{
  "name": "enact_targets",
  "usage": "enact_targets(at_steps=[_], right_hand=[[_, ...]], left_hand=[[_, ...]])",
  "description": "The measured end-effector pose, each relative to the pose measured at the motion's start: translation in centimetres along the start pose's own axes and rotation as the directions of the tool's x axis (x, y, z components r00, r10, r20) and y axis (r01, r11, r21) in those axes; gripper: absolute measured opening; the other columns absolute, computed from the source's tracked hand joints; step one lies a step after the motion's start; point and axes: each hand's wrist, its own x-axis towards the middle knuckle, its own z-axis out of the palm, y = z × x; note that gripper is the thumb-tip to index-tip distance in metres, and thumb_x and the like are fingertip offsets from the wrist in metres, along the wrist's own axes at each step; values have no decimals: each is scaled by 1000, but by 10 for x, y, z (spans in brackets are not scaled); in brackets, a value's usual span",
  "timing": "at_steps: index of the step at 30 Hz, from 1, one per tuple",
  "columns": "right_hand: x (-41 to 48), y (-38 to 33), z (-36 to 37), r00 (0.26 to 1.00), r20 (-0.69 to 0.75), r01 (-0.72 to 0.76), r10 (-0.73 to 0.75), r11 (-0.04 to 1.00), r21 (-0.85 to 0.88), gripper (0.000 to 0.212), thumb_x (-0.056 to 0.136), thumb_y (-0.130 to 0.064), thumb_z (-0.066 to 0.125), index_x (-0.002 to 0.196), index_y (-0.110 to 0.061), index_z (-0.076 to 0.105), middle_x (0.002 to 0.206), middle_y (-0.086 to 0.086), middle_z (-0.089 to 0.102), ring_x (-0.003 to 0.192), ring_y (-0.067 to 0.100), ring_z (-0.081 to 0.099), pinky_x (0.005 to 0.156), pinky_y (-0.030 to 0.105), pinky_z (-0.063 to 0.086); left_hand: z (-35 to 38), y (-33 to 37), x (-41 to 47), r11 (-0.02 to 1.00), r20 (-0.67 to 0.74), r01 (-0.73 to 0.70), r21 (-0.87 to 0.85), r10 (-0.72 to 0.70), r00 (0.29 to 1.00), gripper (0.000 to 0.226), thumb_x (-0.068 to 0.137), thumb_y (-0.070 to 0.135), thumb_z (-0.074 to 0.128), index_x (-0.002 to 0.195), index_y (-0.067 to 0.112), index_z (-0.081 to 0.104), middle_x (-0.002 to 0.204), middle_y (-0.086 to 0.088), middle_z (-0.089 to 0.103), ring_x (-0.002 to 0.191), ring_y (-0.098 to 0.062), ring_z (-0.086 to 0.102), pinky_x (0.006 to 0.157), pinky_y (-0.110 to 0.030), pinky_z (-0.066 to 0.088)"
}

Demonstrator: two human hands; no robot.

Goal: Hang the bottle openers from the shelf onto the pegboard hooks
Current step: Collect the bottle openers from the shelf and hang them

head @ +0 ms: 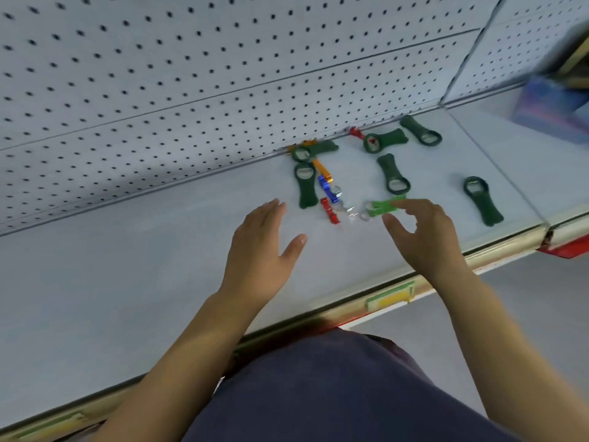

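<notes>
Green opener [384,207] beside right hand [424,237]

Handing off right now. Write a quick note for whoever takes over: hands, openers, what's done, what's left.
Left hand: open, empty, above the shelf.
Right hand: open, fingertips at the bright green opener, not gripping it.
Six dark green openers and the small coloured openers lie on the shelf near the pegboard.
Done: nothing hung in view; no hooks visible.
Left: every opener.
</notes>
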Motion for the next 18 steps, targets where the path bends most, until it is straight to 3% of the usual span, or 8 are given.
enact_targets(at_steps=[5,9,12,18], right_hand=[[51,29,-11,994,22,-107,106,992,64,38,94,-34,66,123,-9,65,120,8,67,105,23,62,85,25,40],[93,39,-10,981,83,-180,174,981,71,49,91,-43,68,127,-12,61,124,6,64,111,23,60,86,28,41],[117,43,-5,973,121,-196,197,980,-15,62,85,-49,72,132,-12,56,123,9,59,115,27,57,92,38,48],[134,41,4,964,181,-184,196,980,-78,65,77,-54,76,122,-13,54,116,6,58,110,27,55,93,48,51]], left_hand=[[34,15,35,993,15,115,31,-116,993,67,99,45,56,153,13,34,158,-6,39,146,-22,34,117,-35,30],[53,16,62,971,17,233,52,-234,972,66,98,45,57,152,13,36,155,-7,42,142,-24,38,113,-37,35],[62,15,82,950,-68,304,72,-299,952,60,97,45,59,144,10,46,142,-10,49,130,-26,46,104,-37,43],[74,17,116,889,-172,445,-109,-458,872,54,87,54,69,119,12,60,122,-4,48,112,-19,52,93,-31,49]])
